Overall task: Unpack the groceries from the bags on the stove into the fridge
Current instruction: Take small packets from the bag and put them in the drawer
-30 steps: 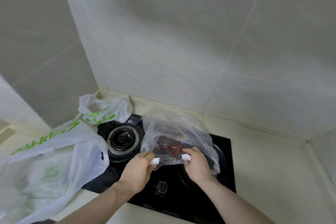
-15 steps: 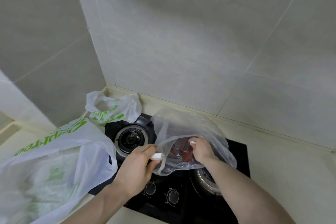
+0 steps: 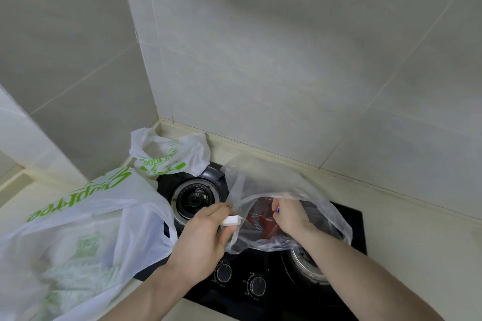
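Note:
A clear plastic bag (image 3: 263, 180) sits on the black gas stove (image 3: 349, 219) over the right burner. Red groceries (image 3: 263, 227) show through its film. My left hand (image 3: 206, 237) pinches the bag's near rim beside a white tab and holds the mouth apart. My right hand (image 3: 289, 216) is inside the bag, fingers curled around the red groceries. A large white bag with green print (image 3: 78, 221) lies at the left, overlapping the stove. A smaller white bag with green print (image 3: 167, 154) sits in the back corner.
The left burner (image 3: 194, 199) lies uncovered between the bags. Two control knobs (image 3: 240, 279) sit on the stove's near edge. Tiled walls meet in a corner behind the stove. Beige countertop (image 3: 417, 242) extends to the right.
My right hand went from the bag's rim down into the bag onto the red groceries. My left hand kept its pinch on the rim. The view shifted left.

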{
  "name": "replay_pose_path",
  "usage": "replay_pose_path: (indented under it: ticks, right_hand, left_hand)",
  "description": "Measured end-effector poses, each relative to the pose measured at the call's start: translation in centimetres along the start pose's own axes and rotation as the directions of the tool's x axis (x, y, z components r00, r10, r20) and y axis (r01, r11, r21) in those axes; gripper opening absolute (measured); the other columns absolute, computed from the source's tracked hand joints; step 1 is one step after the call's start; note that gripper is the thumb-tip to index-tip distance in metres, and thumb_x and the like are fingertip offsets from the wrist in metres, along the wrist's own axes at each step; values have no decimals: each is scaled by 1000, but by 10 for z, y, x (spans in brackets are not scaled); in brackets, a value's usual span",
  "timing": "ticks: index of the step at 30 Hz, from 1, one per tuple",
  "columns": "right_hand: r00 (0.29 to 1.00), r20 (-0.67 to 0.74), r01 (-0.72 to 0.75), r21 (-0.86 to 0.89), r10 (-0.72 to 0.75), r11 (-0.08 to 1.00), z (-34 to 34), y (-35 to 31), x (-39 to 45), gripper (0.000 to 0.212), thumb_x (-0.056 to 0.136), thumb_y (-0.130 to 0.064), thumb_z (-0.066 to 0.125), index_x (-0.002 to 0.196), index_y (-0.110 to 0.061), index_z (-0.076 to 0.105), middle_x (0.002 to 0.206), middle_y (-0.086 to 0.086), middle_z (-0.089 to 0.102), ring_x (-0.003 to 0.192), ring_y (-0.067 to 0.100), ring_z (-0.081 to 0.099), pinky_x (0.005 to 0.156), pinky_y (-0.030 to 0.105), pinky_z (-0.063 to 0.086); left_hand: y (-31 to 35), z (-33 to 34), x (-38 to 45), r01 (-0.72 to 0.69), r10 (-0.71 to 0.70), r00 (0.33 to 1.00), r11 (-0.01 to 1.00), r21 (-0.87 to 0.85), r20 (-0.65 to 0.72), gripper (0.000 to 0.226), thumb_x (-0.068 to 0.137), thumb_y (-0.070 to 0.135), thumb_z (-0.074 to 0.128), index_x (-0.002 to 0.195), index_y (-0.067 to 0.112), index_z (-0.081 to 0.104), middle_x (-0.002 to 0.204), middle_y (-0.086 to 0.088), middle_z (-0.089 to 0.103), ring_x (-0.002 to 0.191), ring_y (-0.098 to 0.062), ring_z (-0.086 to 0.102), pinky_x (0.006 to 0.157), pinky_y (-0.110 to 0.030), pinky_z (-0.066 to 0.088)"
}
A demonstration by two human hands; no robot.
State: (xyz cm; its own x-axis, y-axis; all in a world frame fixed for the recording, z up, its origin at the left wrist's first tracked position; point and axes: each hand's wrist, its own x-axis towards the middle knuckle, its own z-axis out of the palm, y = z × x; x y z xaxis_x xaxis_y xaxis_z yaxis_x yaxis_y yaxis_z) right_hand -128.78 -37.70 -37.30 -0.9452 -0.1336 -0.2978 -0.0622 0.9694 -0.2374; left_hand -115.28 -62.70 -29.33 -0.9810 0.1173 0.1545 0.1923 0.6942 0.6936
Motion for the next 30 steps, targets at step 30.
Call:
replay_pose_path:
  ticks: [30]
  right_hand:
    - [983, 74, 71, 699, -171, 712, -56, -47, -207, 47, 97, -17, 66, 124, -52, 52, 109, -13, 69, 90, 13, 71, 86, 36, 61]
  left_hand:
    - [39, -11, -120, 218, -240, 953, 967, -131, -185, 20, 101, 27, 61, 116, 37, 70, 126, 35, 52, 115, 7, 57, 95, -13, 45]
